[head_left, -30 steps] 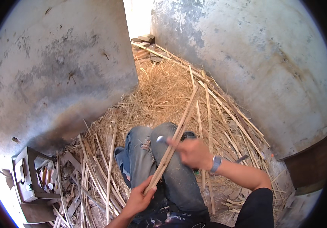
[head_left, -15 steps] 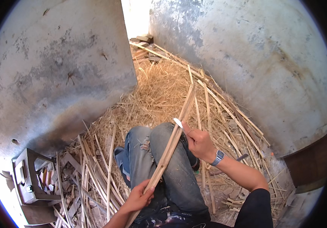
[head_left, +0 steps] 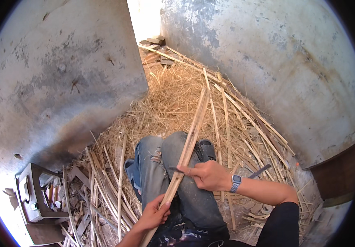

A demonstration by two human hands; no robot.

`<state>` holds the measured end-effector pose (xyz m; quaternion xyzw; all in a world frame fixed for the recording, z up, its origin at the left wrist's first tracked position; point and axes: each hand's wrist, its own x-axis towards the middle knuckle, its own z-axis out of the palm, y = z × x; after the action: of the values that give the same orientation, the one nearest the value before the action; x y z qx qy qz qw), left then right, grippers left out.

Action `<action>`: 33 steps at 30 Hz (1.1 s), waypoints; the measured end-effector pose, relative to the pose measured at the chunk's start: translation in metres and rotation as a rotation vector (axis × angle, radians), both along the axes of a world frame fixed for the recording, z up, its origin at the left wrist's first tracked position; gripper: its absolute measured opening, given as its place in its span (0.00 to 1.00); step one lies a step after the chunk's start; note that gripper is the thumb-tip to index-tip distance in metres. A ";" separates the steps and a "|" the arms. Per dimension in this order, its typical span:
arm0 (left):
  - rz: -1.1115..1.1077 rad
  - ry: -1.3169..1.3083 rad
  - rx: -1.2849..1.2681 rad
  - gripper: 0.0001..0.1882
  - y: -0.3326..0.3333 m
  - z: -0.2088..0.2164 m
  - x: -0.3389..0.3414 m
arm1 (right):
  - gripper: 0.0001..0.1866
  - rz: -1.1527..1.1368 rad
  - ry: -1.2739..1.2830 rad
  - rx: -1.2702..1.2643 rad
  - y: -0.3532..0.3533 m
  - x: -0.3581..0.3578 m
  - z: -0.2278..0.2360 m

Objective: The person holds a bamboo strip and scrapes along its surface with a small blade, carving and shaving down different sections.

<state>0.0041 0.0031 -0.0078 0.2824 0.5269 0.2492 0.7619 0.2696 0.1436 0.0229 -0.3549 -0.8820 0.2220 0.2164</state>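
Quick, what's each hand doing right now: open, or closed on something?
Left hand: closed, holding a long, flat, light-brown wooden strip.
Right hand: closed, holding a thin, grey metal blade; I can't make out its handle.

Two worn, pale walls flank the area. The left wall bears grey blotches, small holes and dark brown staining along its lower part. The right wall shows flaking paint, a grey-blue patch high up and a brown stain farther right. Strong white light enters through a gap between them; flat blocks lie near its foot. Straw-coloured shavings cover much of the floor. An open, box-like frame stands at lower left, a dark brown panel at right.
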 end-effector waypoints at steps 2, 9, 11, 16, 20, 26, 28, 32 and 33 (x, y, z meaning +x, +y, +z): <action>0.010 0.060 0.050 0.25 0.002 -0.002 0.001 | 0.32 0.047 -0.047 0.028 0.003 -0.001 -0.002; 0.012 0.001 0.023 0.25 0.006 -0.003 -0.004 | 0.27 -0.369 0.199 0.150 0.074 0.028 -0.004; 0.002 0.039 0.042 0.25 0.007 0.002 -0.004 | 0.26 -0.387 0.194 0.129 0.073 0.024 -0.004; 0.002 0.048 0.045 0.23 0.006 0.001 0.001 | 0.26 -0.402 0.300 0.016 0.064 0.025 -0.014; 0.012 0.042 0.023 0.23 0.008 0.002 0.001 | 0.27 -0.199 0.268 -0.173 0.038 0.013 0.003; 0.020 0.017 0.030 0.24 0.013 0.009 0.000 | 0.26 -0.065 0.053 -0.035 0.027 0.003 0.001; 0.020 0.033 0.025 0.25 0.014 0.007 0.000 | 0.24 -0.312 0.241 -0.007 0.062 0.019 -0.006; 0.008 0.069 0.049 0.26 0.013 0.003 0.000 | 0.20 -0.415 0.296 0.036 0.067 0.024 0.017; 0.010 0.067 0.044 0.26 0.013 0.003 0.000 | 0.21 -0.309 0.279 0.128 0.066 0.024 0.014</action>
<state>0.0042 0.0162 -0.0044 0.3046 0.5477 0.2550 0.7364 0.2938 0.2097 0.0369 -0.4372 -0.7908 0.1767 0.3902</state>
